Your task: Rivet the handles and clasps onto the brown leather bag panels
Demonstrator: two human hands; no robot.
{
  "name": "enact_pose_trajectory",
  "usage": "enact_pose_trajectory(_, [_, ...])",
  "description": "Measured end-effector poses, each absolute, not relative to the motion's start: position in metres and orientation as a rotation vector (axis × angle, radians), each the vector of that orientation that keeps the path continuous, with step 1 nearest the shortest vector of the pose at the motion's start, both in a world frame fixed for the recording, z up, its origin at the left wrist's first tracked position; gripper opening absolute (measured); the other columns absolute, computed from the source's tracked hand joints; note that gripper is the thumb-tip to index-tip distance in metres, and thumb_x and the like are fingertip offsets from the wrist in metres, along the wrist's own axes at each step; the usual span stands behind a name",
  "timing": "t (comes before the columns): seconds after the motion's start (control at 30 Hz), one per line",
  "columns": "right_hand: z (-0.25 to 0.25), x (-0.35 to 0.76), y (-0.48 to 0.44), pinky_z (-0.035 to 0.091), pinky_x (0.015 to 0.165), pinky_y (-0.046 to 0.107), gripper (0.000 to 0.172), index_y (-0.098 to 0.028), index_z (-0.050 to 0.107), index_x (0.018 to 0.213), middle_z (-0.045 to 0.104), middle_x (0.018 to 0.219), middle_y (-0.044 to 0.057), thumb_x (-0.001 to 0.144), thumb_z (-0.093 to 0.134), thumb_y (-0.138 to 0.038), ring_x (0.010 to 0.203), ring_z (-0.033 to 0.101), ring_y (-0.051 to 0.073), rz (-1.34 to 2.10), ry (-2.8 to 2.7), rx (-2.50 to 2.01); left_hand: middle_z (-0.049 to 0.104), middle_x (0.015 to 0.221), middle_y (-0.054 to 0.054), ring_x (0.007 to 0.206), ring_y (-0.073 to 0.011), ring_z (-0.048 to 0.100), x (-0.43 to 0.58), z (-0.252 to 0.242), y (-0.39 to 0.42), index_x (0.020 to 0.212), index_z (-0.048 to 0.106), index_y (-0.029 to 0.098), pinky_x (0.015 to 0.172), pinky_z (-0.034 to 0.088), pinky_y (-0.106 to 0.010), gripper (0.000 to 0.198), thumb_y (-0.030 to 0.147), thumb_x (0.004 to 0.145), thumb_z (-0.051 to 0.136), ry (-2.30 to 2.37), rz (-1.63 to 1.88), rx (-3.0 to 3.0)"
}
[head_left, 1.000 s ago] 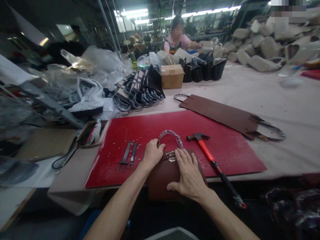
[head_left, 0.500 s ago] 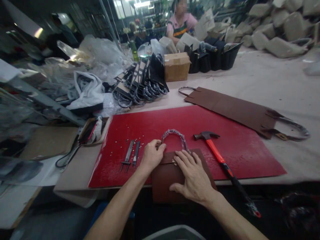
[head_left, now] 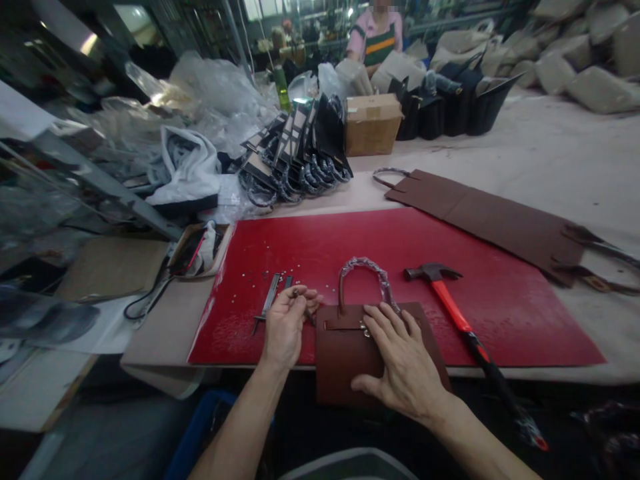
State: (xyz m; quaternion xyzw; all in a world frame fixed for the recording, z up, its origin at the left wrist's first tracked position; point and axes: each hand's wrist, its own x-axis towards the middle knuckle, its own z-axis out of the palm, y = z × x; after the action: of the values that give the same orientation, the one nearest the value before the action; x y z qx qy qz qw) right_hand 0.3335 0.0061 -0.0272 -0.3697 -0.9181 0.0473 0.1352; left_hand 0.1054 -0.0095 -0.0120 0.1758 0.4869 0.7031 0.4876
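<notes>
A brown leather handbag piece (head_left: 345, 373) lies at the near edge of a red mat (head_left: 310, 240), overhanging it. Its arched handle (head_left: 367, 261) is wrapped in clear plastic, and a small metal clasp (head_left: 366, 329) shows on its strap. My right hand (head_left: 400, 353) rests flat on the bag with its fingers spread. Just left of the bag, my left hand (head_left: 287, 323) is closed, fingertips pinched around a small dark thing whose kind I cannot make out. Behind that hand lie a pronged metal tool (head_left: 271, 293) and a second, partly hidden one.
A claw hammer (head_left: 445, 300) with a red and black handle lies right of the bag. Beyond it stretches a flat brown bag panel (head_left: 480, 220). Black bag parts (head_left: 300, 147), a cardboard box (head_left: 373, 127) and plastic wrapping stand farther back. A person (head_left: 377, 37) is across the table.
My left hand has moved off the base of the bag's handle to the left, over the metal tools, pinching the small dark thing. My right hand stays on the bag. The view has shifted slightly.
</notes>
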Motion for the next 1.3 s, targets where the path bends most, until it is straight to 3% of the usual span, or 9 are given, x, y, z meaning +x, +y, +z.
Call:
enact_pose_trajectory(0.1, [-0.027,0.334,0.007,0.017,0.116,0.052,0.096,-0.012,0.053,0.134,0.048,0.148,0.016,0.064,0.074,-0.073,0.139,0.035,0.036,0.13,-2.636,-1.069,0.072,0.092,-0.006,0.089,-0.0213,0.072,0.105,-0.019,-0.014,0.097,0.061,0.015,0.094,0.055,-0.042,0.041,0.039,0.071,0.083,1.272,1.744,0.517])
enact_pose_trajectory(0.37, [-0.031,0.335,0.007,0.02,0.116,0.052,0.086,-0.015,0.06,0.127,0.052,0.145,0.013,0.068,0.069,-0.077,0.138,0.038,0.035,0.193,-2.559,-1.067,0.072,0.087,-0.007,0.078,-0.0196,0.072,0.099,-0.023,-0.019,0.098,0.065,0.014,0.073,0.057,-0.029,0.027,0.037,0.084,0.067,1.783,1.432,0.9])
enact_pose_trajectory(0.57, [-0.031,0.333,0.008,0.016,0.116,0.054,0.096,-0.012,0.053,0.135,0.044,0.151,0.014,0.065,0.071,-0.076,0.14,0.033,0.037,0.17,-2.631,-1.099,0.071,0.086,-0.008,0.081,-0.0226,0.068,0.088,-0.012,0.0,0.094,0.067,0.016,0.076,0.05,-0.032,0.012,0.022,0.086,0.062,2.187,1.01,1.297])
enact_pose_trajectory(0.7, [-0.031,0.333,0.008,0.015,0.117,0.056,0.104,-0.01,0.047,0.142,0.043,0.152,0.016,0.065,0.071,-0.075,0.141,0.031,0.038,0.177,-2.635,-1.123,0.068,0.099,-0.012,0.092,-0.0265,0.065,0.088,-0.006,0.001,0.102,0.066,0.016,0.082,0.048,-0.035,0.017,0.02,0.087,0.061,2.407,0.756,1.512])
enact_pose_trajectory(0.87, [-0.03,0.333,0.008,0.015,0.116,0.055,0.1,-0.009,0.051,0.137,0.044,0.151,0.017,0.065,0.07,-0.075,0.14,0.032,0.038,0.165,-2.634,-1.115,0.064,0.106,-0.012,0.095,-0.0281,0.064,0.094,-0.004,-0.01,0.108,0.066,0.017,0.079,0.048,-0.035,0.019,0.023,0.092,0.058,2.466,0.526,1.635])
enact_pose_trajectory(1.3, [-0.046,0.333,0.013,0.021,0.113,0.056,0.091,-0.015,0.043,0.145,0.05,0.146,0.015,0.072,0.063,-0.066,0.135,0.04,0.038,0.004,-2.533,-1.029,0.07,0.093,-0.009,0.088,-0.0232,0.066,0.021,0.011,-0.028,0.091,0.07,0.017,0.082,0.047,-0.032,0.012,0.024,0.088,0.061,2.64,0.71,1.345])
